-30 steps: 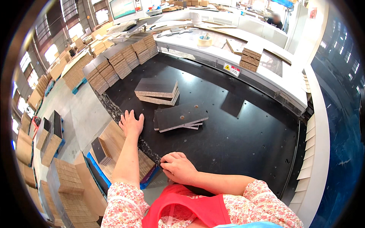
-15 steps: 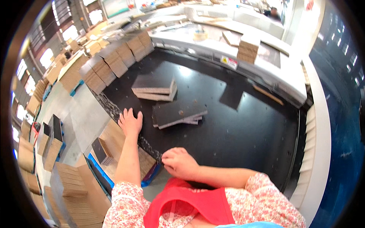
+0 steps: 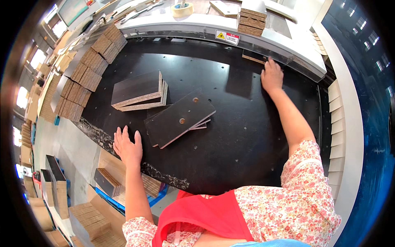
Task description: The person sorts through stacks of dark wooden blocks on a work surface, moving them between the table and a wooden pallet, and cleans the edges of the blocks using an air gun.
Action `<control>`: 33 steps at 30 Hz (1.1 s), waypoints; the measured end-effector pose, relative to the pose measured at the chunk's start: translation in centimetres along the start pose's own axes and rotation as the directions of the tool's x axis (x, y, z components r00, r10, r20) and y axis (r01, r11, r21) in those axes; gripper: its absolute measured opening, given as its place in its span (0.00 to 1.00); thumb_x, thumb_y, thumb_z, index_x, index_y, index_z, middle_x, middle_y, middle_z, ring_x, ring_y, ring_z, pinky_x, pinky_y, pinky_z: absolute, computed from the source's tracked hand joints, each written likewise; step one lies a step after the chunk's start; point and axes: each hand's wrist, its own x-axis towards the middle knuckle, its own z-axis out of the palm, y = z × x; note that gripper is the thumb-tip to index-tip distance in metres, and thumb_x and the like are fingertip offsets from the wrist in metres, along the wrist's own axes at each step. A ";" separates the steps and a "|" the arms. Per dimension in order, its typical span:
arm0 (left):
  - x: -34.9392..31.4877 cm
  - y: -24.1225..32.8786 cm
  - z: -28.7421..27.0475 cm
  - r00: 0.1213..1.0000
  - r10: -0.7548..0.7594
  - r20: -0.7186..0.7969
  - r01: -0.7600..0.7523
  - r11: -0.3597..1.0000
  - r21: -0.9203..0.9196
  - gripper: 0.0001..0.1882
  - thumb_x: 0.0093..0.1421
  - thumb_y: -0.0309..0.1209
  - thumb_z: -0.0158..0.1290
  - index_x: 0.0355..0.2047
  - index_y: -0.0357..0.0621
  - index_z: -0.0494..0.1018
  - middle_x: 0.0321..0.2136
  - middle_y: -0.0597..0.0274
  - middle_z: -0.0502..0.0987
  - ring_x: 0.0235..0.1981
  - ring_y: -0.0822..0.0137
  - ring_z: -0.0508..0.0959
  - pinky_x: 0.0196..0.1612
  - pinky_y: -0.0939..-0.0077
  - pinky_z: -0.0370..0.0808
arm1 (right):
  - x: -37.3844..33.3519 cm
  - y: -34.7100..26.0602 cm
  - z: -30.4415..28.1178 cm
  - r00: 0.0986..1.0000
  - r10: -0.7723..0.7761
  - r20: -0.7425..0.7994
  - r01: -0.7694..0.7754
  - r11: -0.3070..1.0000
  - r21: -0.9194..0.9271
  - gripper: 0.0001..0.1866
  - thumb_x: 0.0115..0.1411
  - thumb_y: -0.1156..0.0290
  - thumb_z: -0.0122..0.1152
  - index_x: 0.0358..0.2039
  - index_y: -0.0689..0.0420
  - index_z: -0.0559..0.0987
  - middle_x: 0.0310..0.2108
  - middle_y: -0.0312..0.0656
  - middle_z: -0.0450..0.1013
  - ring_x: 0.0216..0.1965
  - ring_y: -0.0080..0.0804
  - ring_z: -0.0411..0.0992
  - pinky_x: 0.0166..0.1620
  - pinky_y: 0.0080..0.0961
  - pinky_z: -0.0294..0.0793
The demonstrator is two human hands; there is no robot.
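While keeping left hand [image 3: 129, 151] spread and empty at left of black table [image 3: 247, 144], has swung right hand [image 3: 272, 76] from near edge to dark panel [image 3: 252, 56] at far right, now within reach; cannot tell if gripping.

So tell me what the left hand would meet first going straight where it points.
The left hand would probably first meet the near edge of the dark-topped boards stacked ahead on the black table, though fisheye bending makes the exact line unsure.
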 end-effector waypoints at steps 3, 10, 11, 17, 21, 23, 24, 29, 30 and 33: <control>-0.1 -0.4 -0.1 0.999 0.051 -0.017 -0.051 0.999 0.008 0.29 0.61 0.48 0.51 0.60 0.49 0.68 0.65 0.52 0.61 0.67 0.51 0.57 0.68 0.50 0.48 | 2.2 1.0 1.2 0.966 0.004 0.258 0.042 0.984 -0.173 0.13 0.61 0.66 0.52 0.44 0.51 0.79 0.57 0.32 0.70 0.53 0.39 0.71 0.46 0.46 0.74; 0.0 0.0 0.0 0.989 0.142 -0.049 -0.141 0.990 0.017 0.28 0.62 0.48 0.51 0.60 0.50 0.68 0.64 0.52 0.62 0.66 0.49 0.58 0.67 0.49 0.50 | 3.9 3.1 1.6 0.936 -0.290 0.201 0.310 0.948 -0.075 0.12 0.61 0.69 0.55 0.45 0.51 0.79 0.51 0.34 0.73 0.45 0.43 0.73 0.45 0.41 0.76; -0.1 -0.2 0.1 0.988 0.144 -0.052 -0.144 0.990 0.013 0.28 0.62 0.48 0.51 0.59 0.50 0.68 0.64 0.52 0.63 0.66 0.50 0.58 0.67 0.49 0.50 | 4.1 2.8 1.5 0.932 -0.276 0.236 0.296 0.954 -0.054 0.12 0.61 0.69 0.57 0.45 0.52 0.79 0.50 0.37 0.73 0.45 0.45 0.73 0.46 0.41 0.76; -0.2 0.2 -0.5 0.981 0.183 -0.059 -0.186 0.981 -0.053 0.28 0.60 0.46 0.54 0.58 0.50 0.69 0.63 0.53 0.64 0.66 0.51 0.59 0.67 0.48 0.51 | 3.0 2.3 0.4 0.953 -0.285 0.102 0.233 0.905 0.357 0.09 0.58 0.75 0.62 0.40 0.61 0.80 0.43 0.50 0.73 0.43 0.50 0.72 0.46 0.38 0.73; -0.4 -0.1 -1.0 0.978 0.201 -0.061 -0.205 0.976 -0.076 0.28 0.58 0.45 0.56 0.57 0.49 0.70 0.62 0.52 0.65 0.66 0.49 0.59 0.67 0.47 0.51 | 0.7 -8.4 -10.2 0.924 -0.364 0.116 0.203 0.725 0.658 0.07 0.55 0.80 0.62 0.35 0.65 0.77 0.38 0.49 0.72 0.40 0.49 0.71 0.44 0.34 0.71; -0.4 -0.1 -1.2 0.977 0.207 -0.041 -0.210 0.975 -0.077 0.28 0.58 0.45 0.56 0.57 0.48 0.70 0.62 0.52 0.64 0.66 0.49 0.59 0.67 0.47 0.50 | -0.3 -12.6 -14.0 0.838 -0.544 0.047 0.401 0.671 0.624 0.06 0.51 0.81 0.63 0.31 0.65 0.77 0.38 0.47 0.72 0.41 0.46 0.71 0.44 0.35 0.71; -0.4 -0.1 -1.3 0.977 0.208 -0.046 -0.212 0.973 -0.094 0.28 0.57 0.45 0.56 0.57 0.48 0.70 0.62 0.52 0.64 0.66 0.49 0.58 0.67 0.47 0.50 | -0.9 -14.3 -15.3 0.782 -0.623 0.025 0.467 0.611 0.639 0.06 0.49 0.80 0.64 0.30 0.63 0.77 0.38 0.46 0.72 0.42 0.45 0.71 0.45 0.35 0.71; -0.4 0.0 -1.6 0.975 0.220 -0.040 -0.224 0.962 -0.155 0.28 0.57 0.45 0.56 0.56 0.48 0.71 0.62 0.51 0.64 0.66 0.48 0.58 0.67 0.47 0.49 | -2.9 -19.6 -17.7 0.534 -0.838 0.109 0.619 0.476 0.624 0.08 0.47 0.74 0.67 0.28 0.57 0.77 0.38 0.38 0.70 0.40 0.38 0.70 0.46 0.32 0.69; -0.4 -0.1 -1.6 0.975 0.218 -0.037 -0.221 0.963 -0.155 0.28 0.57 0.45 0.56 0.56 0.48 0.71 0.62 0.51 0.64 0.66 0.48 0.58 0.67 0.47 0.49 | -2.2 -20.2 -18.5 0.535 -0.833 0.141 0.597 0.491 0.634 0.09 0.48 0.73 0.67 0.30 0.58 0.77 0.39 0.39 0.70 0.42 0.40 0.70 0.47 0.33 0.69; -0.4 0.0 -1.5 0.978 0.204 -0.042 -0.208 0.964 -0.166 0.28 0.56 0.45 0.56 0.55 0.47 0.71 0.62 0.51 0.64 0.65 0.48 0.59 0.68 0.47 0.48 | 0.1 -22.5 -18.9 0.607 -0.787 0.111 0.534 0.507 0.677 0.13 0.50 0.70 0.69 0.34 0.61 0.77 0.44 0.43 0.72 0.47 0.44 0.70 0.50 0.36 0.70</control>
